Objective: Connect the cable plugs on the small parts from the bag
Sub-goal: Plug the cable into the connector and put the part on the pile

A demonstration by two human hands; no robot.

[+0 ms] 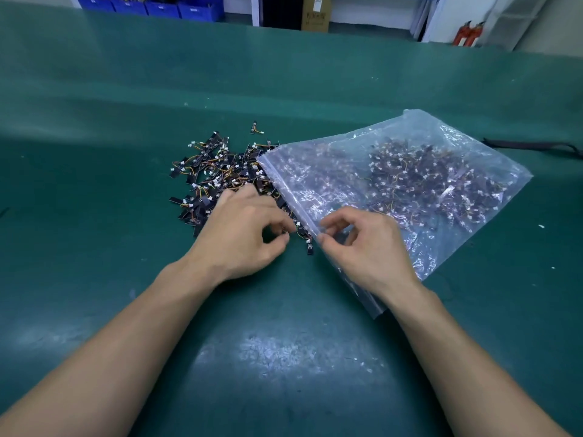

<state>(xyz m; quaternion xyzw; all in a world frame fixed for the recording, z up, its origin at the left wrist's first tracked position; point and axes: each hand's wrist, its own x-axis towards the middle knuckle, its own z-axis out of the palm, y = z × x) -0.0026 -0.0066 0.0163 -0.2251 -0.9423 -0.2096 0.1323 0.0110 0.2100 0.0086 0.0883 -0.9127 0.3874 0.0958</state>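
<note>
A clear zip bag (pixel 318 171) lies on the green table, right of centre, still holding several small black parts with orange and yellow wires and white plugs. More of these small parts (pixel 211 171) lie spilled in a pile at the bag's mouth. My left hand (pixel 243 234) reaches over the near edge of the pile, with thumb and forefinger pinching one small part (pixel 285 229) by the bag's mouth. My right hand (pixel 362 244) rests on the bag's near corner, thumb and fingers pinching the bag's zip edge.
The green table mat (pixel 284 357) runs wide on all sides. A black strap (pixel 533 145) lies at the right edge. Behind the table stand blue bins (pixel 157 6), a cardboard box (pixel 315 12) and red fire extinguishers (pixel 467 34).
</note>
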